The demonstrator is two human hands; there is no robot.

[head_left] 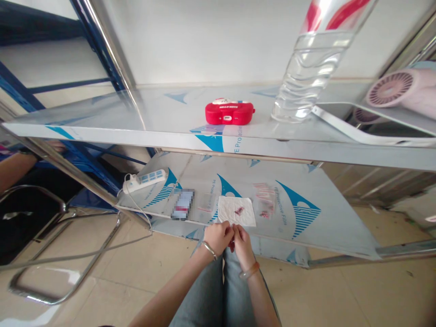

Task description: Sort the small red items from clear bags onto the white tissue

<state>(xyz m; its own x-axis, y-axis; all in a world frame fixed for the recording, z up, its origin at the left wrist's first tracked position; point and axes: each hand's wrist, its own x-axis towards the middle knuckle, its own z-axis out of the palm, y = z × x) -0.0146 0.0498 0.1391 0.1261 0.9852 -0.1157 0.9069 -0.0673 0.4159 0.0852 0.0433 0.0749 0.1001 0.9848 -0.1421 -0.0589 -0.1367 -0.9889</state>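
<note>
While a white power strip (145, 182) and, nearer, a phone (183, 204) lie at ten o'clock from the hands, the left hand (216, 237) curls its fingers together, tips meeting the right's — a dark red patch (232, 246) shows beneath, too small to identify. At twelve, just beyond, lies white tissue (225, 208) bearing dark red pieces (239, 210); the right hand (242, 243) has thumb and fingers together — and toward half past one lies a clear bag (270, 210) with pinkish contents.

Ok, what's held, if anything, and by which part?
The left hand and right hand seem to pinch a small dark-red piece; the gripped part is hidden.
</note>
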